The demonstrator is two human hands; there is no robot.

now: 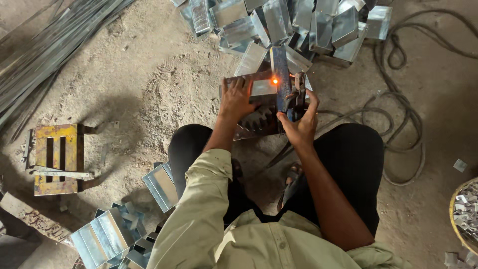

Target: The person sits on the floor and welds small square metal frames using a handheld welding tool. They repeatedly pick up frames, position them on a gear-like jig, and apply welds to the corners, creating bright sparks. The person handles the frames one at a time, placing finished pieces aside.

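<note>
Head view is showing me crouching over a dusty floor, knees spread. My left hand (236, 98) is lying flat with fingers spread, pressing down on a folded metal box piece (259, 87) that is sitting on a dark toothed gear block (256, 122) just beyond my knees. My right hand (300, 124) is curling closed around the welding electrode holder (298, 92), thumb and fingers wrapping its handle. An orange glowing spot (274, 80) is burning on the box piece, between my two hands, right beside an upright metal strip (280, 74).

Farther off, a heap of shiny folded metal boxes (298, 22) is filling the far middle. A thick cable (403, 114) is looping across the floor on the right. On the near left, more folded boxes (109, 234) are stacking up, with a yellow rusty steel frame (56, 158) lying to the left and long metal strips (40, 50) stretching at the far left. A basket of small metal bits (465, 209) is sitting at the right edge.
</note>
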